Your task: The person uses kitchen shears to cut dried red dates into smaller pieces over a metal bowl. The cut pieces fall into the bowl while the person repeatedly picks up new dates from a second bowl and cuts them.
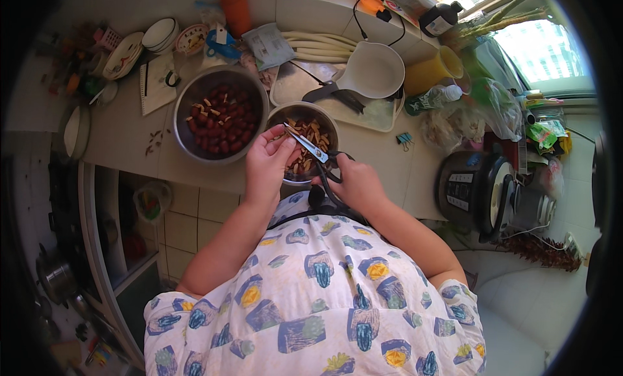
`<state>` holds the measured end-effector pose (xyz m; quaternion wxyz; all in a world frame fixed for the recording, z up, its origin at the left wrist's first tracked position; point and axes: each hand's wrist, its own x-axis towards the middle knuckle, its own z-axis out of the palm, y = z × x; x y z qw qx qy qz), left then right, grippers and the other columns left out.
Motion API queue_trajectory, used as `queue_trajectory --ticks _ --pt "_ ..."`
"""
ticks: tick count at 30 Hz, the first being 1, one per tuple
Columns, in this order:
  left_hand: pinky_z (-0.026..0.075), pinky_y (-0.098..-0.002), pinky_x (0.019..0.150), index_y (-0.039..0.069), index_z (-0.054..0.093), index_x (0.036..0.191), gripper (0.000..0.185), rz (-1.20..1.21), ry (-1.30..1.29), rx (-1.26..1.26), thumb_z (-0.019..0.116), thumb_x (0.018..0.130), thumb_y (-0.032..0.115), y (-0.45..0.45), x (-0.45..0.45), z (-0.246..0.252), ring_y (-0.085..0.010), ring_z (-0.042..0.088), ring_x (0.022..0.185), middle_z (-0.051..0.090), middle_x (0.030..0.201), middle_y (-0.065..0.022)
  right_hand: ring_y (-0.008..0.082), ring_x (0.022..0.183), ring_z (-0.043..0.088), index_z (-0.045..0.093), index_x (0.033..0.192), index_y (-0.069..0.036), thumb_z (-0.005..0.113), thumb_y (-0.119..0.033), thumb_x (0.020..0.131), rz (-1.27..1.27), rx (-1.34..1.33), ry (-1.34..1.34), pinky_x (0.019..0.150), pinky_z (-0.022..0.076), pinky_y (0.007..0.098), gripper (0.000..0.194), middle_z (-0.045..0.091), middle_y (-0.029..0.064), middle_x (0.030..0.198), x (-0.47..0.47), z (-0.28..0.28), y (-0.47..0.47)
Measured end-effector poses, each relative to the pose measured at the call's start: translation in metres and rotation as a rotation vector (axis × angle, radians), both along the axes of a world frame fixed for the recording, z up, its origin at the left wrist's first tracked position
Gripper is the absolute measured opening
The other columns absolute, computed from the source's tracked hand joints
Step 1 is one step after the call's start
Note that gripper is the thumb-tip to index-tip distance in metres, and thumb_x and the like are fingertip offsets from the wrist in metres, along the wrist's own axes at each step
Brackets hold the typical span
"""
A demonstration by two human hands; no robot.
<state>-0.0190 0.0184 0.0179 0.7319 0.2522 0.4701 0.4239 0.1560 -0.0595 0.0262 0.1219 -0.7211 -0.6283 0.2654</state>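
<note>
My right hand (359, 182) grips the black handles of a pair of scissors (311, 147), whose metal blades point up and left. The blade tips reach the fingertips of my left hand (269, 157), which pinches a small piece, probably of red date, mostly hidden by the fingers. Below both hands is a smaller steel bowl (336, 128) with cut strips of dried red date (316, 131) in it. To its left stands a larger steel bowl (181, 132) with many whole red dates (221, 128) and several pale cut strips on top.
Behind the bowls, a white pan (377, 69) lies on a metal tray (384, 120). An electric pressure cooker (460, 191) stands at the right, near a binder clip (404, 141). A notebook (158, 81) and stacked dishes (124, 55) lie at the left, with date pits (153, 141) on the counter.
</note>
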Motion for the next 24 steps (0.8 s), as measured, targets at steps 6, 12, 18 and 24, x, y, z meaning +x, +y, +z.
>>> queue_trajectory --ticks 6,12,18,24 --pt "0.054 -0.0259 0.086 -0.003 0.056 0.121 0.028 -0.054 0.082 0.044 0.063 0.094 0.004 0.001 -0.008 -0.015 -0.0138 0.066 0.096 0.067 0.111 -0.0087 0.0336 0.058 0.063 0.063 0.097 -0.002 0.079 -0.052 0.077 -0.083 -0.137 0.24 0.055 0.0478 0.0424 0.056 0.061 0.0136 0.062 0.005 0.011 0.0" --pt "0.052 -0.0241 0.086 -0.002 0.063 0.118 0.025 -0.077 0.06 0.035 0.065 0.094 0.006 -0.001 -0.009 -0.015 -0.0101 0.065 0.095 0.069 0.107 -0.0059 0.0329 0.066 0.065 0.06 0.104 -0.002 0.076 -0.056 0.078 0.006 -0.014 0.044 0.059 0.0486 0.0417 0.062 0.064 0.0151 0.072 0.003 0.012 -0.001" --pt "0.051 -0.0227 0.084 -0.001 0.064 0.118 0.026 -0.079 0.042 0.041 0.066 0.094 0.008 -0.005 -0.006 -0.012 -0.0083 0.064 0.091 0.069 0.106 -0.0043 0.0371 0.074 0.067 0.059 0.1 -0.001 0.074 -0.057 0.079 0.024 0.034 -0.031 0.064 0.0519 0.0455 0.062 0.066 0.0187 0.078 -0.002 0.008 0.003" --pt "0.051 -0.0226 0.084 -0.002 0.065 0.117 0.025 -0.043 0.06 0.089 0.066 0.094 0.008 -0.005 -0.004 -0.014 -0.0089 0.064 0.091 0.07 0.106 -0.0058 0.0395 0.079 0.069 0.058 0.096 0.0 0.073 -0.055 0.081 -0.017 -0.124 0.031 0.069 0.0547 0.0466 0.059 0.07 0.0214 0.084 -0.006 0.017 0.008"
